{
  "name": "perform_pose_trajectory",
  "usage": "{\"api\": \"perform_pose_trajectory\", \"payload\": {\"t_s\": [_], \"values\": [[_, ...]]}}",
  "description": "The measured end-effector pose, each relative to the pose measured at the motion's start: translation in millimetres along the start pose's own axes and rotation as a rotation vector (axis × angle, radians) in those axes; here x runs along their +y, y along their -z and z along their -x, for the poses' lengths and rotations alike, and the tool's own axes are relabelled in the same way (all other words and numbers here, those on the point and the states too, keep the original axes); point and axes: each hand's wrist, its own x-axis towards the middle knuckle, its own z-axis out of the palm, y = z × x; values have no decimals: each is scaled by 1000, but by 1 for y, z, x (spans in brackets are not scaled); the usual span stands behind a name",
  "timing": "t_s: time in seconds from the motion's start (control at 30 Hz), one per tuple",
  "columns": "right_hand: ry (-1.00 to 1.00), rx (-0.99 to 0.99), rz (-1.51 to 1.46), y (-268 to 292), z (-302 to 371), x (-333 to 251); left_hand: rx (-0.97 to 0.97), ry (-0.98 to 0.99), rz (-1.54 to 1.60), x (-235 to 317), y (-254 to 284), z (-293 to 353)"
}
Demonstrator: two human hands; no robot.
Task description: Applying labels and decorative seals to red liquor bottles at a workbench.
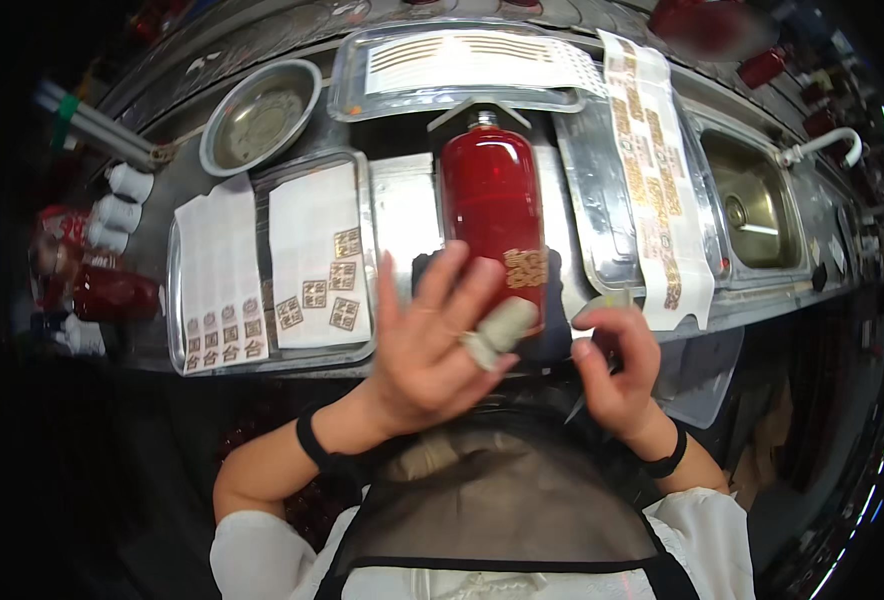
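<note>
- A red bottle [492,190] is laid at the middle of the worktop, its neck pointed away from the person and its base toward the hands; a gold decal [526,269] is carried on its lower right part.
- The lower left part of the bottle is overlapped by the left hand [427,350], which is held open with its fingers spread; whether the glass is touched cannot be told. Pale finger covers [502,335] are worn on this hand.
- The right hand [622,375] is placed just beside the base, with thumb and forefinger curled toward each other; whether anything is pinched between them cannot be told.
- A dark cloth [556,310] is spread under the bottle's lower end.
- To the left, two white decal sheets [314,225] are laid in a metal tray [367,190].
- Beyond the neck, a sheet with gold-brown stripes [462,75] is held in a second tray [347,80].
- To the right, a long decal strip [652,170] is draped over a third tray [587,190].
- Farther out, a round metal bowl [217,120] is set at the upper left, and a sink [762,240] with a white faucet [832,140] is seen at the right.
</note>
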Motion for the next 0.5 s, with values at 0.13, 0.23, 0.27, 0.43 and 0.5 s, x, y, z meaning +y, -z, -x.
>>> {"api": "perform_pose_trajectory", "payload": {"t_s": [0.13,0.23,0.27,0.43,0.5], "values": [[528,-239,132,-8,-2,-5,-36,109,50,-17,8,12],[507,-251,214,-18,3,-1,-20,124,88,-12,3,10],[507,-256,253,-18,4,3,-44,109,78,-11,2,9],[371,-210,160,-13,13,8,-9,57,90,-14,-1,2],[320,-201,140,-9,22,14,-31,30,57,-14,4,-4]]}}
